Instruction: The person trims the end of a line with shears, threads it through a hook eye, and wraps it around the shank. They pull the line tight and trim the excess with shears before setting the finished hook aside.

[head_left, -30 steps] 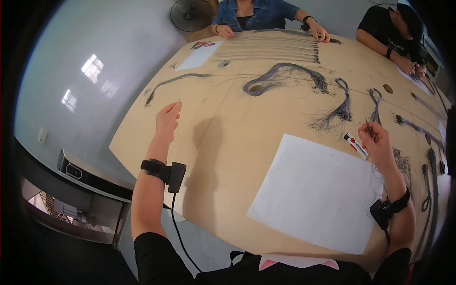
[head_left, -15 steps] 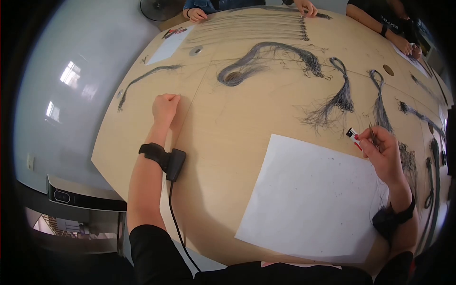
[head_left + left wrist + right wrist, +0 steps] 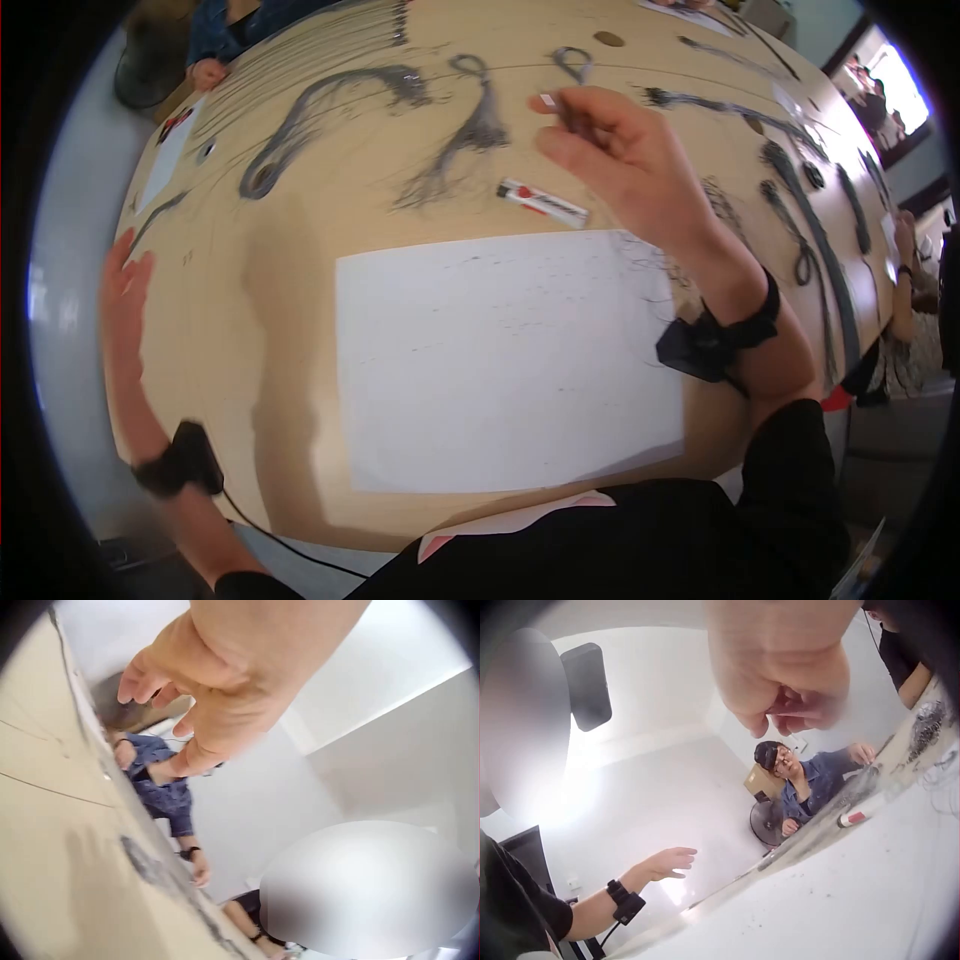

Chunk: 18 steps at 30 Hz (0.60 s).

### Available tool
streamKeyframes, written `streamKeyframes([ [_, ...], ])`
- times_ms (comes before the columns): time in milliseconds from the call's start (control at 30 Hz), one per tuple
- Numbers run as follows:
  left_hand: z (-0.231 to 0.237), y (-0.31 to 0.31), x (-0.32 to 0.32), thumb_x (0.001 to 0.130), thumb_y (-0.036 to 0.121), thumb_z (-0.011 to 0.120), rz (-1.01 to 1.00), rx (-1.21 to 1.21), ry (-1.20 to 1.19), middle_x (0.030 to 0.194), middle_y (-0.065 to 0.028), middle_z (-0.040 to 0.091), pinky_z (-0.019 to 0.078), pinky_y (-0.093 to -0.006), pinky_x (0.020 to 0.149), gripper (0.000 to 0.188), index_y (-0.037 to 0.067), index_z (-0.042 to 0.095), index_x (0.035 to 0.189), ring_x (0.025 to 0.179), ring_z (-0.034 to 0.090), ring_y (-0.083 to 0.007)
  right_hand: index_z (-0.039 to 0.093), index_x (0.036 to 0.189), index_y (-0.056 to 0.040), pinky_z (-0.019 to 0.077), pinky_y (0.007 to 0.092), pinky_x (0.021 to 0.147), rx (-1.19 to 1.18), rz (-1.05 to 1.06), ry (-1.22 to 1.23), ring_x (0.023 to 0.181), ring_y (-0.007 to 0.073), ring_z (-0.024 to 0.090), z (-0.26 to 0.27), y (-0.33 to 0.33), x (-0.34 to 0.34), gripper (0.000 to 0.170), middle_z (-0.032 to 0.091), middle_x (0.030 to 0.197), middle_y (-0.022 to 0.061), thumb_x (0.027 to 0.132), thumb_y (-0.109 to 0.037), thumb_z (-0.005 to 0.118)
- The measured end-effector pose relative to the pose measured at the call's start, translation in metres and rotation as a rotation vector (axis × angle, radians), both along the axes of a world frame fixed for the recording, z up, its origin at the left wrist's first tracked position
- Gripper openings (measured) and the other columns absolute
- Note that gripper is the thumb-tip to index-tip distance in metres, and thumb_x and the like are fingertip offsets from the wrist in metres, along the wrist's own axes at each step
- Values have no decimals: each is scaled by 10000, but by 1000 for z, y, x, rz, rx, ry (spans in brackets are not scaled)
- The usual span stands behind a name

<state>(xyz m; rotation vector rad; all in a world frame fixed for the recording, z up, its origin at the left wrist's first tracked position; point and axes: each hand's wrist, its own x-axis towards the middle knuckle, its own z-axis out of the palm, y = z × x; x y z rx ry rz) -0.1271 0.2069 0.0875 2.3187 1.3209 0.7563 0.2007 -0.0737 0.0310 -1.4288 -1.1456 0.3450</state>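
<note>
At the table's far left, my left hand [image 3: 125,290] is raised with its fingers loosely spread. Nothing shows between those fingers in the left wrist view, where the hand [image 3: 225,690] hangs over the table edge. My right hand [image 3: 635,165] is lifted above the table past the white paper [image 3: 510,370], fingers curled round a slim dark tool [image 3: 572,118] that they mostly hide. Below that hand lies a white tube [image 3: 543,203] with red marks and a black end. A looped bundle of thin grey strands [image 3: 478,125] spreads out beyond the tube.
A long curved bundle of grey strands [image 3: 320,105] lies farther left. More dark bundles [image 3: 815,240] line the right side of the table. Small dark bits dot the paper. A person in a blue denim shirt [image 3: 821,776] sits across the table.
The head view has swung right. My left hand's fingers, pinching a tiny thing one second ago, have spread apart. My right hand has risen and moved left over the tube, still holding the slim tool.
</note>
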Motion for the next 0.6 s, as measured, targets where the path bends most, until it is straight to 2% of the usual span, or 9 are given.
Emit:
streamKeyframes([
  [33,13,-28,6,787,199,528,-44,-123,-163,1101,-77,473,315,-268,860,394,66,437,1146,974,440,-151,525,900,42,347,175,494,-4,-18,-14,581,22,414,3,-7,-1,230,487,635,-12,774,-147,564],
  [100,31,-88,28,802,172,501,-183,-25,-271,1079,-57,487,306,-238,858,343,71,454,1126,956,446,-135,537,865,22,372,217,499,-73,70,-51,554,81,457,13,-13,-7,225,503,609,34,748,-165,581],
  [167,19,-119,31,765,128,531,-460,-92,-217,1088,-56,487,312,-258,864,317,71,497,1075,995,444,-149,536,827,15,400,277,522,-81,99,-302,577,191,519,20,-18,-18,237,537,644,98,716,-186,594],
  [200,11,-140,38,734,124,560,-629,-124,-34,1101,-67,483,315,-292,875,325,77,515,1052,1025,436,-187,527,796,20,415,346,578,-105,137,-373,657,279,546,20,-19,-22,252,557,706,147,700,-201,599],
  [233,2,-161,48,703,120,589,-794,-148,158,1114,-78,479,317,-325,885,333,83,533,1029,1056,427,-224,526,848,18,428,339,603,-187,189,-415,685,280,554,18,-18,-25,276,566,738,149,701,-204,599],
  [300,-21,-193,67,636,173,652,-1009,71,405,1184,-98,422,306,-404,901,385,124,559,1006,1116,362,-314,524,900,15,440,331,627,-275,221,-454,714,280,562,9,-15,-31,306,575,769,152,701,-206,600],
  [367,-40,-210,71,625,215,662,-1052,128,454,1213,-99,390,297,-423,906,410,146,557,1015,1126,337,-333,512,812,23,423,369,646,-475,196,-414,751,312,541,-2,-13,-35,282,553,787,159,699,-223,589],
  [500,-56,-220,68,615,278,663,-1084,204,526,1262,-122,319,274,-447,905,485,151,529,1063,1163,279,-350,512,781,26,407,387,672,-473,130,-534,805,316,519,-19,-10,-34,289,519,829,170,692,-236,595],
  [600,-56,-229,67,629,298,655,-1043,182,485,1248,-129,333,298,-453,877,461,187,533,1060,1125,321,-344,557,757,43,430,390,685,-490,116,-619,801,341,529,-27,-7,-31,319,542,783,199,653,-245,647],
])
